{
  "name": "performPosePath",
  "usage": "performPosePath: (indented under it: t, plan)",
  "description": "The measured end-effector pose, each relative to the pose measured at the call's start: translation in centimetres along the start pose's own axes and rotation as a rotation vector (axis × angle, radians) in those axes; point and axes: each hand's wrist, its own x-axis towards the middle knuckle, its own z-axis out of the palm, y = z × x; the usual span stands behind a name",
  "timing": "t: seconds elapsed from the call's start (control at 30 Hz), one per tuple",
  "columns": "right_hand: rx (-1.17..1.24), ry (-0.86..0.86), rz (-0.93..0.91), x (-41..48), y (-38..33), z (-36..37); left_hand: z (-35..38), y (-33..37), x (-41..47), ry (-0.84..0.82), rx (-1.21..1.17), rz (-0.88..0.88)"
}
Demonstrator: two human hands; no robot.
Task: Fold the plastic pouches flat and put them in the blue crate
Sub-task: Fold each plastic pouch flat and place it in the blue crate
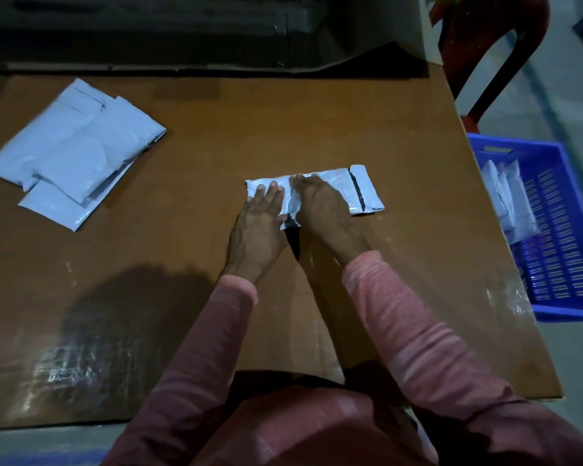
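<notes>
A grey-white plastic pouch [357, 191] lies folded into a long strip in the middle of the brown table [199, 264], a dark adhesive line near its right end. My left hand [261, 216] presses flat on its left part with straight fingers. My right hand [320, 206] lies palm down on its middle, right beside the left hand. A stack of several more pouches [78, 153] sits at the table's far left. The blue crate [559, 230] stands off the table's right edge with folded pouches [505, 203] inside, leaning at its left wall.
A dark red plastic chair [488, 45] stands behind the table's far right corner. A dark cardboard box [182, 31] runs along the far edge. The table's right edge lies close to the crate.
</notes>
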Motion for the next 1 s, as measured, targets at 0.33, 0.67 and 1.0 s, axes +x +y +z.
performPosePath:
  t: [0.33,0.67,1.0]
  plan:
    - [-0.276,0.043,0.053,-2.8,-0.9,1.8,-1.1,-0.9,-1.1,0.016,0.067,0.006]
    - [-0.212,0.055,0.043,-2.6,-0.4,0.9,-5.3,-3.1,1.5,-0.057,0.313,-0.092]
    - [-0.126,0.143,-0.054,-2.7,-3.0,0.4,-5.9,-2.4,1.6,-0.166,0.345,-0.210]
